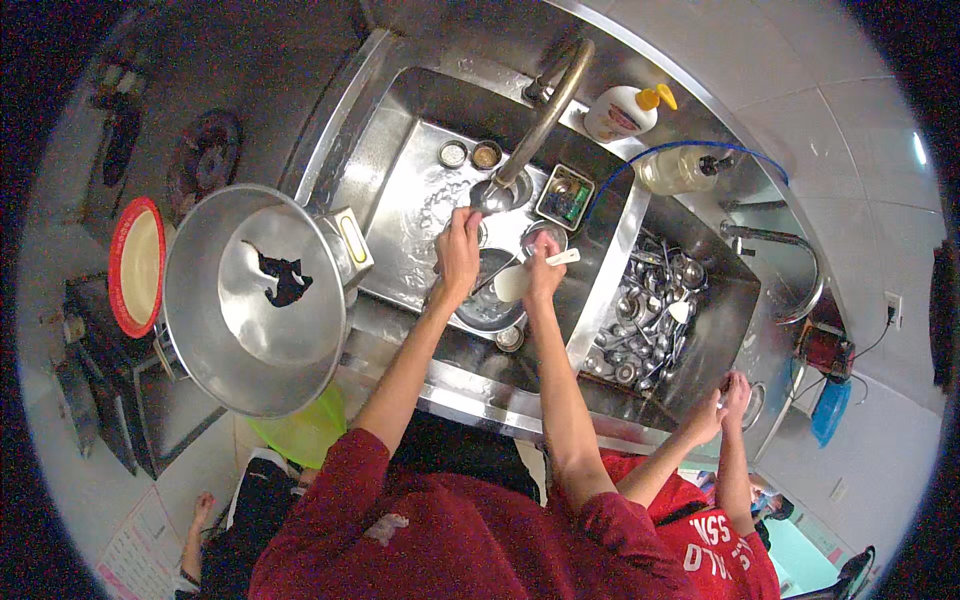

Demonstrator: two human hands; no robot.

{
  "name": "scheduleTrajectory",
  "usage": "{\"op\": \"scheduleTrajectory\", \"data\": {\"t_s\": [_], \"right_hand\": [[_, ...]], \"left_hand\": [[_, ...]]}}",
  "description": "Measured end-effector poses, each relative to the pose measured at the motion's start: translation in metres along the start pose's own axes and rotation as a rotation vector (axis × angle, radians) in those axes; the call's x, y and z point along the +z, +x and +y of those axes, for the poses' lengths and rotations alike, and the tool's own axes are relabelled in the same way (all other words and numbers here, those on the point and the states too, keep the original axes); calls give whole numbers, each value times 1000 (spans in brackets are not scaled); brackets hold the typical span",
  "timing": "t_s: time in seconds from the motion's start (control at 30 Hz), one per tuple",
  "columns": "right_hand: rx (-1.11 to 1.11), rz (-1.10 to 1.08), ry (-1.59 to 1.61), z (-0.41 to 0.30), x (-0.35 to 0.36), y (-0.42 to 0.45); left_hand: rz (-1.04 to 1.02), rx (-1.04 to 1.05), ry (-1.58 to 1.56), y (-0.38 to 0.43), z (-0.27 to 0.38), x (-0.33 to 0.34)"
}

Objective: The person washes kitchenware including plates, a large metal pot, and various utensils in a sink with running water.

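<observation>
In the left basin of a steel sink (382,217), my left hand (459,251) grips a rounded metal utensil (491,196) beneath the faucet spout (547,120). My right hand (544,274) is around a pale rice paddle (513,283), whose handle sticks out to the right. A small round metal dish (551,234) lies against or in the fingers of that hand; which, I cannot tell. Below both hands sits a round metal bowl (491,311), partly hidden by them. Two small round containers (452,154) and a rectangular tray (564,196) with a green item stand farther back.
Many spoons and ladles (645,315) fill the right basin. A white pump bottle (621,112) and a clear soap bottle (675,171) stand behind. A large metal bowl (255,360) is at left. Another person's hands (724,409) are at right; someone else is at lower left.
</observation>
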State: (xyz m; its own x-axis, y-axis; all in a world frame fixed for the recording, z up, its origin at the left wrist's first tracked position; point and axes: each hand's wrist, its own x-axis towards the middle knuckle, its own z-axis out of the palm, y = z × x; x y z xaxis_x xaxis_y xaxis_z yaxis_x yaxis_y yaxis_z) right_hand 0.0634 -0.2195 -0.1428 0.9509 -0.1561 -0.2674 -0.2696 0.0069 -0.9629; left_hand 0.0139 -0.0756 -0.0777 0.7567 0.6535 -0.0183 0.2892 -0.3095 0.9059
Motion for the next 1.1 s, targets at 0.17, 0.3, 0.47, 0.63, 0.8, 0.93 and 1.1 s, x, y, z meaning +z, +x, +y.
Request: {"op": "scheduleTrajectory", "data": {"t_s": [0.17, 0.3, 0.47, 0.63, 0.8, 0.93, 1.1], "right_hand": [[128, -46, -17, -11, 8, -10], [114, -58, -81, -29, 15, -12], [23, -264, -148, -69, 58, -17], [52, -432, -94, -64, 76, 12], [158, -537, 74, -56, 85, 4], [239, -519, 208, -43, 71, 7], [483, -387, 470, -51, 78, -5]], "left_hand": [[131, -4, -99, 21, -18, 9], [-215, -619, -883, 17, -15, 6], [-282, -569, -720, 13, -35, -7], [-473, -689, -749, -6, -8, -32], [-500, -679, -949, -9, -7, -60], [-513, -601, -805, -7, 15, -60], [-367, -489, -698, -15, 16, -53]]}}
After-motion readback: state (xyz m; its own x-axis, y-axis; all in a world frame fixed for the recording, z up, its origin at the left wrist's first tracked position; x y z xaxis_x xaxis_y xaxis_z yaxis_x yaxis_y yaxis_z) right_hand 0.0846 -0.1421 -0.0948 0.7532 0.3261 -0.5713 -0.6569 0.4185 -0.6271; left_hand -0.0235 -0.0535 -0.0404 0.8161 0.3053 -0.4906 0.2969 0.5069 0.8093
